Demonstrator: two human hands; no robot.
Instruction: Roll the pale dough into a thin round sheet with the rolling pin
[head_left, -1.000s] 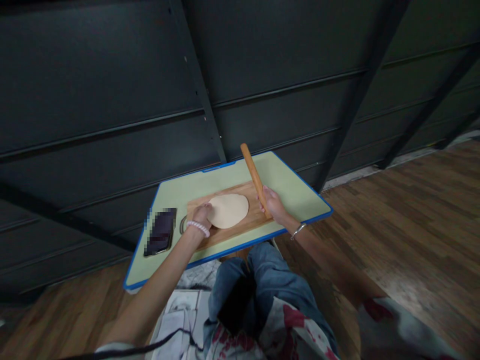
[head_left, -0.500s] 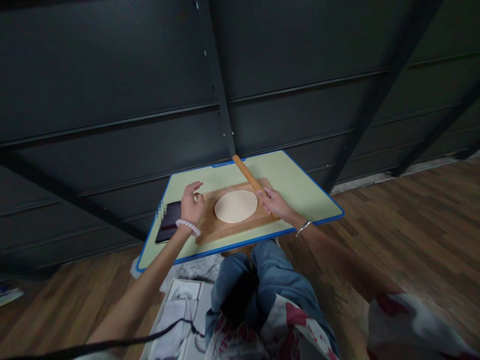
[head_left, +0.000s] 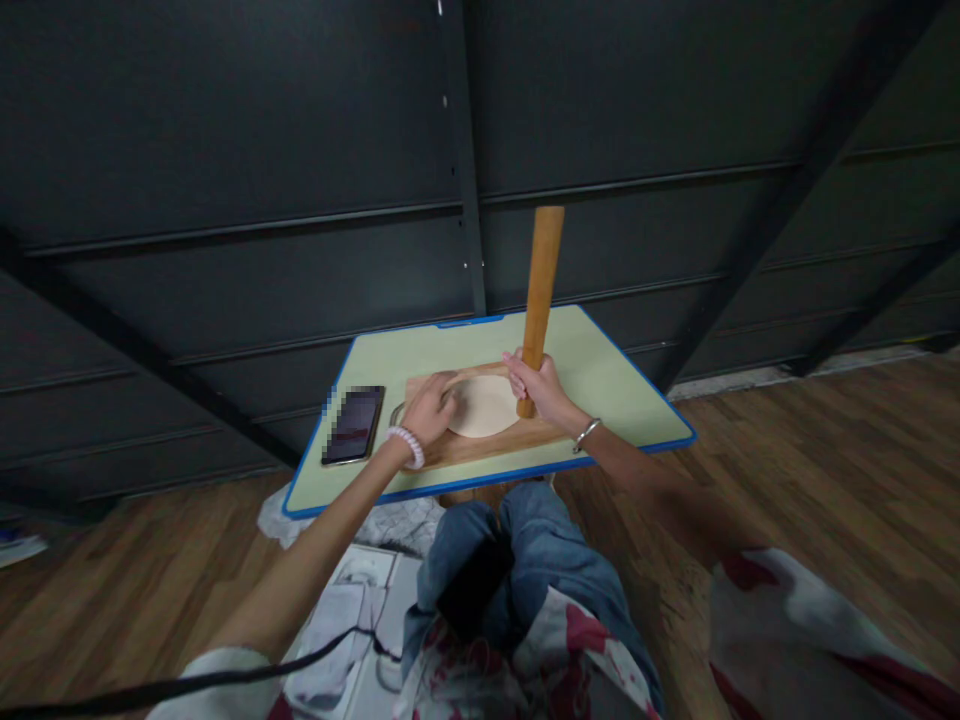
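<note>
A rolling pin [head_left: 543,285] stands nearly upright, tilted a little to the right at its top, with my right hand [head_left: 546,388] wrapped round its lower part. Its bottom end is beside the right edge of a flat, pale round sheet of dough [head_left: 486,410]. The dough lies on a wooden board [head_left: 487,447]. My left hand [head_left: 433,408] rests palm down over the left side of the board, fingers stretched toward the dough's left edge. It holds nothing that I can see.
A phone [head_left: 355,425] lies at the left of the pale green, blue-rimmed table [head_left: 600,355]. A dark panelled wall [head_left: 337,270] rises behind it. Below, a white box [head_left: 341,600] and a black cord [head_left: 315,662] are by my legs.
My right hand has swung the rolling pin from a low slant over the board to nearly upright. My left hand has come down from its raised curl onto the board's left side.
</note>
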